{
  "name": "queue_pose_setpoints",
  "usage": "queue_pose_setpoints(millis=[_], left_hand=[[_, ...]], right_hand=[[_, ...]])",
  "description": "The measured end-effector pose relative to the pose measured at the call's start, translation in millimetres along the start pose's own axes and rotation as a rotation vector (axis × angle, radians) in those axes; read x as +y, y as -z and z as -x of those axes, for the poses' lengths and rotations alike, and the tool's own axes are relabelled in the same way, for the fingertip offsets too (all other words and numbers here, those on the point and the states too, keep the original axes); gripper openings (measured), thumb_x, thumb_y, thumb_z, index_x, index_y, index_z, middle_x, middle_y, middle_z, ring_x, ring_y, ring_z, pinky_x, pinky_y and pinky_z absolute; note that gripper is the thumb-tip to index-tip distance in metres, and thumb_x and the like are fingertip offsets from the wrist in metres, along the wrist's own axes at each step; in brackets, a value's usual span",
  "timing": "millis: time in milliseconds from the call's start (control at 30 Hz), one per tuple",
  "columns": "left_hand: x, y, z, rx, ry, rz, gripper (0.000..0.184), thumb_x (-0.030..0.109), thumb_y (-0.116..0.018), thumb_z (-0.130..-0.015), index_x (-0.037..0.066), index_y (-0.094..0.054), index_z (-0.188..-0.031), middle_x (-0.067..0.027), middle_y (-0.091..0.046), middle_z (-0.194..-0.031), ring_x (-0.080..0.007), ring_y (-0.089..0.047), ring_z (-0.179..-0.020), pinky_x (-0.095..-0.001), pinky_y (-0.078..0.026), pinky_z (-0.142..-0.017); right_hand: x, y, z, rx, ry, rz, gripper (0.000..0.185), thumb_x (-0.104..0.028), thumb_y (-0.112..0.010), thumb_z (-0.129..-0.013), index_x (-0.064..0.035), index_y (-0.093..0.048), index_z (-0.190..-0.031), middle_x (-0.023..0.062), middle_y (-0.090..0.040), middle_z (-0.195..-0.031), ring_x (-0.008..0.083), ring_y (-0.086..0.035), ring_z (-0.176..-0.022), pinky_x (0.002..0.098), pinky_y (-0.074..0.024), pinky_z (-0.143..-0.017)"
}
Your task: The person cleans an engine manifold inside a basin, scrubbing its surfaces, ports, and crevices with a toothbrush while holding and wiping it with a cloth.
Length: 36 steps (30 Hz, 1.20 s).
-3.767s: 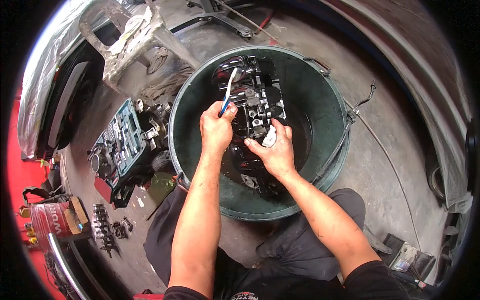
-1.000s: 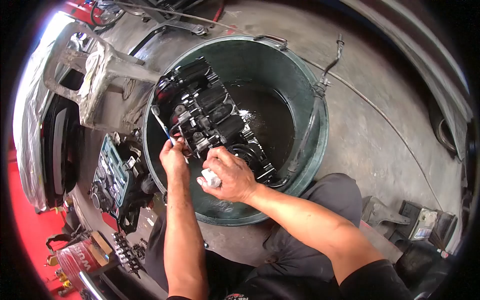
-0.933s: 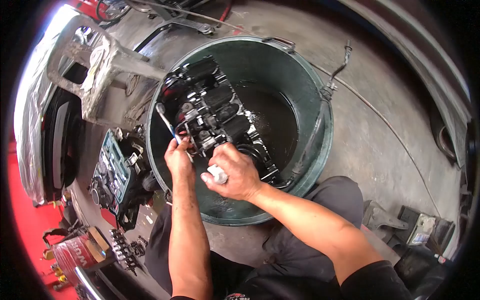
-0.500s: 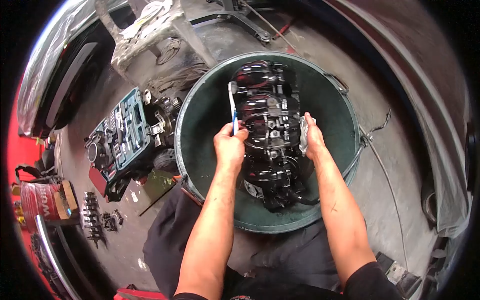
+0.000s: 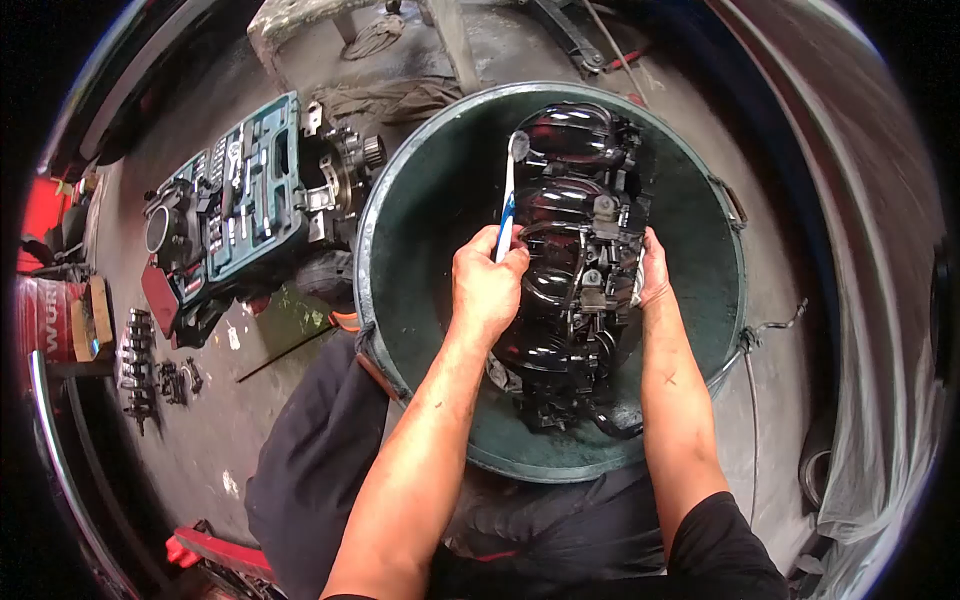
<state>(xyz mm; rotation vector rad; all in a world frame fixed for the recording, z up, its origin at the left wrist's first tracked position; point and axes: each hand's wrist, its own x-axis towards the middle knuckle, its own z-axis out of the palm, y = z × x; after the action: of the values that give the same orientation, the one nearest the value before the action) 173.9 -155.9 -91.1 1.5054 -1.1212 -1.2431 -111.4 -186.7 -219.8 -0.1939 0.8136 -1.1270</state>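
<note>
A glossy black intake manifold (image 5: 560,240) with curved runners is held over a dark green round tub (image 5: 480,449). My left hand (image 5: 488,285) is closed around a blue-and-white toothbrush (image 5: 507,208), its bristle end pointing away from me beside the manifold's left edge. The fingertips of that hand also meet the manifold's left side, partly hidden. My right hand (image 5: 655,272) presses against the manifold's right side, fingers partly hidden behind it. A scrap of whitish cloth (image 5: 637,284) shows between that palm and the part.
An open teal socket-set case (image 5: 262,215) lies to the left, with metal engine parts (image 5: 340,175) beside it. A crankshaft (image 5: 138,370) stands on the floor at far left. A stained chair (image 5: 300,12) is at the back, and plastic sheeting (image 5: 880,430) hangs on the right.
The view has shifted. Both hands and the manifold have moved slightly right over the tub, and the manifold looks rolled a little to the right. The toothbrush stays in my left hand.
</note>
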Motion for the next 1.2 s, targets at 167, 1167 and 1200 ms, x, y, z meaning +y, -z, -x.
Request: queue_pose_setpoints(millis=[167,1167,1200], left_hand=[[-0.4,-1.7,-0.9,-0.031,0.044,0.054,0.020,0.007,-0.070,-0.087,-0.002,-0.070,-0.104,-0.0041,-0.068,-0.084,-0.0102,-0.061,-0.075,-0.0273,-0.049,-0.070],[-21.6,-9.4,5.1,0.137,0.243,0.829,0.016,-0.001,-0.057,-0.088,-0.002,-0.064,-0.103,-0.0114,-0.067,-0.088,-0.0098,-0.057,-0.065,-0.0224,-0.043,-0.049],[-25.0,-13.8,4.5,0.169,0.229,0.681,0.013,0.000,-0.060,-0.089,0.001,-0.065,-0.101,-0.0067,-0.067,-0.084,-0.0078,-0.054,-0.063,-0.0210,-0.041,-0.049]], right_hand=[[5.2,21.8,-12.0,-0.067,0.034,-0.049,0.053,-0.054,-0.050,-0.099,-0.0101,-0.068,-0.123,0.0080,-0.073,-0.115,0.0276,-0.071,-0.099,0.0455,-0.0566,-0.091],[-2.6,-12.6,22.8,0.320,0.158,0.392,0.049,-0.052,-0.053,-0.099,-0.0096,-0.069,-0.119,0.0064,-0.072,-0.108,0.0240,-0.068,-0.093,0.0409,-0.0571,-0.081],[-2.6,-11.7,23.0,0.339,0.156,0.409,0.049,-0.052,-0.053,-0.099,-0.0097,-0.068,-0.119,0.0064,-0.072,-0.108,0.0240,-0.068,-0.093,0.0410,-0.0571,-0.081]])
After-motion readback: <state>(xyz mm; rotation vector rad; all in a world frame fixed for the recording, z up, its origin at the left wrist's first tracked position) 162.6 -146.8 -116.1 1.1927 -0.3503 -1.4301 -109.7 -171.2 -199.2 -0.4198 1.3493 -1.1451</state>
